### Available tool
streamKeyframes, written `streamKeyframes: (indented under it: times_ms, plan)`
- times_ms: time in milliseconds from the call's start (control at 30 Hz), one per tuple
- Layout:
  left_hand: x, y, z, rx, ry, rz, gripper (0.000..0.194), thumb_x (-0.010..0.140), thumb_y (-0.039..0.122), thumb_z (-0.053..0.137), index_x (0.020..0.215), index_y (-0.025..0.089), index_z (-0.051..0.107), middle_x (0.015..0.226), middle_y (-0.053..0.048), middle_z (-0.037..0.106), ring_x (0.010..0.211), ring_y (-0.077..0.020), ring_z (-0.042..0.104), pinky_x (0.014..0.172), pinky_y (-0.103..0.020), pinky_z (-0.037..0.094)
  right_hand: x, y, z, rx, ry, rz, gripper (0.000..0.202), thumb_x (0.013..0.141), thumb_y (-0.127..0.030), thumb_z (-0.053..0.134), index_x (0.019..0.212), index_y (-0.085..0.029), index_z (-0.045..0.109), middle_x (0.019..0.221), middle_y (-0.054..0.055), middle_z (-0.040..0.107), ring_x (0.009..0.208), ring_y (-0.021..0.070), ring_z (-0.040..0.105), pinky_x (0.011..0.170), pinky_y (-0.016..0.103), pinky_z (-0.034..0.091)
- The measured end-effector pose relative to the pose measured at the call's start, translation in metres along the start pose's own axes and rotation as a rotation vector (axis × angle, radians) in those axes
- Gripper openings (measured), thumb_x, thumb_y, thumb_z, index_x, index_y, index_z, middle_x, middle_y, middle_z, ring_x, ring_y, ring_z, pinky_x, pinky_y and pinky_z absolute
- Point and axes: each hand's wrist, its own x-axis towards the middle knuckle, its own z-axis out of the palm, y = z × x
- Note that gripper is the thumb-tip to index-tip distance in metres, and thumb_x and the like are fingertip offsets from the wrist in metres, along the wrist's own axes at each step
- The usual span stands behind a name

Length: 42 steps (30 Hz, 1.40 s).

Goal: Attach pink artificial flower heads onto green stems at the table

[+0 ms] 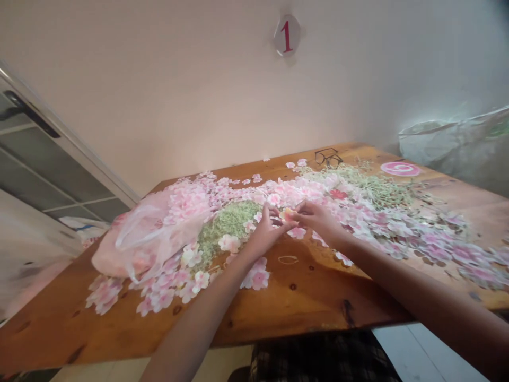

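Above the middle of the wooden table (pixel 278 313), my two hands meet close together. My right hand (pixel 314 217) pinches a small pink and yellowish flower (pixel 288 214) between thumb and fingers. My left hand (pixel 270 225) is right beside that flower, its fingers curled and pressed together; whatever it pinches is too small to make out. Many pink and white fabric blossoms (pixel 191 201) spread around both hands. A pile of thin green stems (pixel 234 215) lies left of my left hand, and another green pile (pixel 369 183) lies at the back right.
A pink plastic bag (pixel 147 239) of blossoms sits at the left. Glasses (pixel 328 158) and a pink round disc (pixel 400 168) lie near the back edge. A large translucent bag (pixel 445 151) stands beyond the right edge. The wall rises behind the table.
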Motion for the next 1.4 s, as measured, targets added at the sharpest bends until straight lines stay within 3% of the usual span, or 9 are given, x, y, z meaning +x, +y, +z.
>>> streamKeyframes:
  times_ms: [100,233,400,633,867,1000,1167,1267,1400]
  plan:
    - [0.004,-0.007,0.001,-0.046,0.013,-0.023,0.038,0.058,0.042,0.061,0.078,0.018,0.039,0.074,0.002,0.045,0.062,-0.0081,0.046,0.054,-0.02,0.037,-0.002,0.005,0.007,0.14,-0.1,0.051,0.024,0.064,-0.037,0.059,0.068,-0.014,0.052,0.069,0.002,0.056,0.068,0.0112,0.054,0.064,0.024,0.044]
    - [0.007,-0.012,-0.002,-0.024,0.043,0.006,0.033,0.06,0.043,0.058,0.062,0.016,0.04,0.056,0.004,0.039,0.052,-0.0064,0.04,0.05,-0.019,0.032,0.001,0.011,0.006,0.113,-0.081,0.058,0.024,0.064,-0.038,0.059,0.068,-0.015,0.054,0.07,0.001,0.056,0.068,0.0111,0.055,0.066,0.025,0.045]
    - [0.007,-0.013,-0.004,-0.017,0.014,0.01,0.032,0.065,0.046,0.051,0.061,0.015,0.048,0.056,0.002,0.045,0.054,-0.0082,0.045,0.053,-0.021,0.037,0.0,0.011,0.004,-0.06,-0.026,-0.077,0.023,0.064,-0.037,0.059,0.071,-0.015,0.054,0.07,0.002,0.056,0.065,0.0118,0.055,0.057,0.023,0.046]
    - [0.01,-0.016,-0.006,-0.078,0.025,-0.123,0.032,0.062,0.045,0.056,0.075,0.016,0.054,0.068,-0.002,0.056,0.062,-0.0125,0.056,0.059,-0.026,0.045,0.004,0.015,-0.001,-0.058,-0.022,0.104,0.022,0.063,-0.035,0.059,0.068,-0.015,0.054,0.061,0.002,0.056,0.054,0.0126,0.055,0.047,0.023,0.043]
    - [0.01,-0.017,-0.011,-0.175,0.129,-0.088,0.029,0.062,0.042,0.057,0.066,0.014,0.051,0.071,-0.003,0.057,0.068,-0.0133,0.057,0.062,-0.027,0.046,0.01,0.016,-0.012,-0.279,0.039,-0.004,0.017,0.068,-0.03,0.051,0.065,-0.014,0.055,0.059,0.002,0.055,0.053,0.0123,0.052,0.049,0.024,0.04]
    - [0.013,-0.016,-0.021,-0.248,0.179,-0.11,0.029,0.063,0.041,0.056,0.069,0.013,0.052,0.076,-0.004,0.058,0.071,-0.0137,0.058,0.067,-0.029,0.046,0.02,0.027,-0.03,-0.607,0.14,-0.112,0.019,0.07,-0.025,0.046,0.06,-0.014,0.057,0.061,0.004,0.058,0.06,0.0166,0.053,0.054,0.027,0.039]
    - [0.013,-0.018,-0.017,-0.197,0.105,-0.113,0.027,0.064,0.039,0.056,0.068,0.012,0.052,0.067,-0.003,0.056,0.066,-0.0121,0.057,0.068,-0.029,0.045,0.02,0.032,-0.025,-0.783,0.28,-0.358,0.023,0.075,-0.03,0.045,0.081,-0.015,0.061,0.09,0.01,0.061,0.089,0.0222,0.05,0.077,0.034,0.035]
    - [0.009,-0.02,-0.008,-0.094,0.048,-0.068,0.026,0.065,0.039,0.055,0.072,0.014,0.052,0.069,-0.002,0.056,0.068,-0.0119,0.055,0.066,-0.027,0.044,0.009,0.023,-0.005,-0.601,0.129,-0.309,0.03,0.074,-0.038,0.047,0.093,-0.016,0.058,0.09,0.008,0.06,0.078,0.0183,0.054,0.065,0.027,0.04]
    - [0.006,-0.02,0.0,-0.025,0.016,-0.065,0.027,0.066,0.042,0.053,0.073,0.016,0.05,0.071,0.0,0.053,0.068,-0.0108,0.052,0.064,-0.025,0.042,0.001,0.016,0.006,-0.533,0.019,-0.184,0.029,0.072,-0.041,0.048,0.066,-0.016,0.06,0.061,0.002,0.058,0.059,0.0147,0.051,0.05,0.023,0.036]
